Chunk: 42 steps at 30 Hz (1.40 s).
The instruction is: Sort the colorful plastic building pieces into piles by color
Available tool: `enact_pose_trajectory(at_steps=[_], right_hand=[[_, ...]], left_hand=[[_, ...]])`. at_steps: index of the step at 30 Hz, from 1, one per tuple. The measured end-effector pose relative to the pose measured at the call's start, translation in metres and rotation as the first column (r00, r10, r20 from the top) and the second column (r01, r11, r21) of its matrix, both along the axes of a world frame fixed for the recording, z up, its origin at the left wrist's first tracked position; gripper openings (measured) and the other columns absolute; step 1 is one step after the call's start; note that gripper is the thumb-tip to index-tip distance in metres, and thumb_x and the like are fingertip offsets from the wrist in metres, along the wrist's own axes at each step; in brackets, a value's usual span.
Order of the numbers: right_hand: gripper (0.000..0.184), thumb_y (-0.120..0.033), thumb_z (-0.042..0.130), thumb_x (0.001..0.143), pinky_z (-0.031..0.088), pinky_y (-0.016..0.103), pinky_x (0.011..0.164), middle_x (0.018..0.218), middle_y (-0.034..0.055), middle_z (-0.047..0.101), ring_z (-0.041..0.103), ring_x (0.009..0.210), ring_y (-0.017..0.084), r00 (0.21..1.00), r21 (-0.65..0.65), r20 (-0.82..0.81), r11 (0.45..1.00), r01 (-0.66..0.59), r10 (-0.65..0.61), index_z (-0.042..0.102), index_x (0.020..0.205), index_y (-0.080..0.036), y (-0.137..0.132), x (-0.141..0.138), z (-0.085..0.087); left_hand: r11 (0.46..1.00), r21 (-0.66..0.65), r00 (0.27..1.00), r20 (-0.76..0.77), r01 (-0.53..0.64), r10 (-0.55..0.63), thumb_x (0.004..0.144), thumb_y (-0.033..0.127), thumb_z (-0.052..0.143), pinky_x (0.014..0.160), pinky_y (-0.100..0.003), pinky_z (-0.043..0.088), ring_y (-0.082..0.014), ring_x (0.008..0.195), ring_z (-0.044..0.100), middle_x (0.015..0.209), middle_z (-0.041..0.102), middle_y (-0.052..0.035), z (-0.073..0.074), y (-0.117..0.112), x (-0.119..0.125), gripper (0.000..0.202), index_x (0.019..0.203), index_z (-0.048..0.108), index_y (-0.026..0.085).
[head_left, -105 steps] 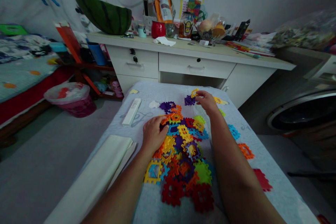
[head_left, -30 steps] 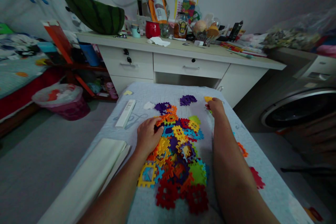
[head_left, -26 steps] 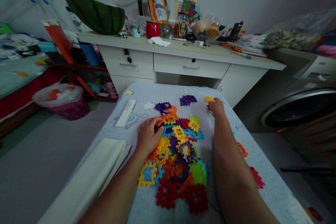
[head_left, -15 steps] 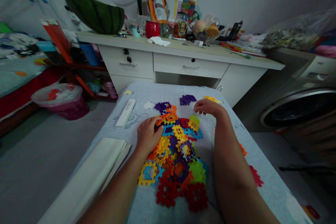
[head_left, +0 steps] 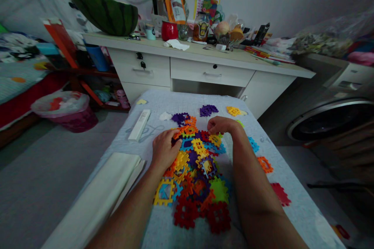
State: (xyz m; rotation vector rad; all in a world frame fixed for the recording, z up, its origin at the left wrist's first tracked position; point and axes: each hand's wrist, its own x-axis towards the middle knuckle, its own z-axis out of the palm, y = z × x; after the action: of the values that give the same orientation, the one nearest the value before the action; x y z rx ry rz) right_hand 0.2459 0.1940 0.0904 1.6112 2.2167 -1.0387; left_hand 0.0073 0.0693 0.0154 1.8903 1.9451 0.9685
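Observation:
A heap of coloured plastic interlocking pieces (head_left: 198, 175) lies in the middle of the cloth-covered table (head_left: 175, 99). My left hand (head_left: 163, 149) rests palm down on the heap's left edge, its fingers loosely bent beside an orange piece (head_left: 188, 129). My right hand (head_left: 222, 125) is curled over the heap's far end. Its fingertips press together on pieces there, and I cannot make out what they grip. Beyond the heap lie a lone purple piece (head_left: 208, 109) and a yellow piece (head_left: 233, 111). To the right of my right arm lie a blue piece (head_left: 253, 144), an orange piece (head_left: 265, 164) and a red piece (head_left: 280, 193).
A long white box (head_left: 140, 124) and a folded white sheet (head_left: 102, 198) lie on the table's left side. Beyond the table stands a cluttered white desk (head_left: 210, 72) with half a watermelon (head_left: 103, 7). A pink bin (head_left: 62, 111) is on the floor at left, a washing machine (head_left: 330, 124) at right.
My right hand has left the yellow piece at the far right of the table and come back left onto the far end of the heap. My left hand has stayed put.

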Motion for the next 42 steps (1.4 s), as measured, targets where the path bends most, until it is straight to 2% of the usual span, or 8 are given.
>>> enact_pose_trajectory(at_steps=[13,18,23,27,31,35,38,42], right_hand=[[0.021,-0.025,0.07,0.073,0.04,0.019,0.049,0.081,0.0019,0.067,0.055,0.059,0.01,0.998,-0.042,-0.068,0.999,-0.004,0.001,0.064,0.092,-0.018,-0.015,0.002,0.003],[0.031,-0.023,0.072,0.072,0.039,0.018,0.052,0.097,0.0026,0.067,0.056,0.065,0.009,0.999,0.073,0.003,0.997,-0.033,0.032,0.063,0.101,-0.018,-0.03,-0.002,0.004],[0.033,-0.021,0.077,0.068,0.038,0.018,0.055,0.092,0.0016,0.066,0.055,0.069,0.009,1.0,0.162,0.024,0.987,-0.005,0.001,0.064,0.097,-0.017,-0.036,0.003,0.003],[0.029,-0.025,0.076,0.067,0.034,0.019,0.049,0.073,-0.0041,0.06,0.047,0.053,0.007,0.994,0.057,-0.09,0.996,0.074,-0.068,0.062,0.091,-0.018,-0.04,0.018,0.002],[0.02,-0.035,0.07,0.07,0.028,0.02,0.045,0.051,-0.0077,0.047,0.039,0.045,0.007,0.966,-0.099,-0.249,0.994,0.051,-0.074,0.061,0.075,-0.017,-0.04,0.043,0.007],[0.027,-0.04,0.072,0.068,0.029,0.019,0.046,0.053,-0.0073,0.047,0.038,0.047,0.006,0.856,-0.098,-0.469,0.976,0.195,-0.218,0.062,0.077,-0.017,-0.026,0.074,0.005],[0.024,-0.037,0.07,0.072,0.031,0.018,0.045,0.053,-0.0063,0.047,0.04,0.047,0.006,0.675,-0.039,-0.628,0.882,0.469,-0.387,0.058,0.074,-0.017,-0.003,0.094,-0.009],[0.018,-0.026,0.066,0.079,0.039,0.017,0.044,0.053,-0.004,0.05,0.044,0.046,0.007,0.374,-0.04,-0.695,0.551,0.833,-0.615,0.052,0.072,-0.018,0.031,0.107,-0.03]], left_hand=[[1.0,0.02,1.0,-0.003,0.006,-0.006,0.086,0.03,0.056,0.102,-0.045,0.041,-0.0253,0.114,0.059,0.12,0.068,-0.0038,-0.003,0.001,-0.001,0.031,0.116,0.064,0.027],[1.0,0.004,1.0,0.008,-0.004,0.004,0.086,0.031,0.056,0.103,-0.045,0.039,-0.0253,0.116,0.058,0.122,0.067,-0.0029,-0.003,0.001,0.0,0.031,0.117,0.063,0.028],[1.0,0.004,1.0,0.002,-0.004,0.004,0.086,0.031,0.056,0.103,-0.046,0.039,-0.0258,0.116,0.058,0.122,0.067,-0.0036,-0.002,0.0,0.0,0.032,0.117,0.063,0.028],[1.0,0.005,1.0,-0.006,-0.004,0.004,0.087,0.031,0.055,0.103,-0.046,0.039,-0.026,0.116,0.058,0.122,0.067,-0.0042,-0.002,0.0,0.0,0.032,0.118,0.063,0.028],[1.0,0.01,1.0,-0.008,-0.003,0.003,0.087,0.031,0.055,0.102,-0.046,0.039,-0.0259,0.116,0.058,0.122,0.068,-0.0037,-0.003,0.001,0.0,0.033,0.118,0.063,0.029],[1.0,0.017,1.0,-0.004,0.006,-0.005,0.087,0.031,0.055,0.102,-0.045,0.039,-0.0254,0.116,0.059,0.121,0.068,-0.0033,-0.005,0.002,-0.001,0.031,0.117,0.063,0.028],[1.0,0.014,1.0,0.002,0.008,-0.008,0.087,0.03,0.054,0.103,-0.045,0.039,-0.0253,0.116,0.058,0.122,0.067,-0.0032,-0.005,0.002,-0.001,0.031,0.116,0.063,0.027],[1.0,0.015,1.0,0.006,0.007,-0.007,0.087,0.031,0.054,0.103,-0.046,0.039,-0.0258,0.117,0.058,0.123,0.067,-0.0037,-0.004,0.001,-0.001,0.031,0.116,0.063,0.027]])
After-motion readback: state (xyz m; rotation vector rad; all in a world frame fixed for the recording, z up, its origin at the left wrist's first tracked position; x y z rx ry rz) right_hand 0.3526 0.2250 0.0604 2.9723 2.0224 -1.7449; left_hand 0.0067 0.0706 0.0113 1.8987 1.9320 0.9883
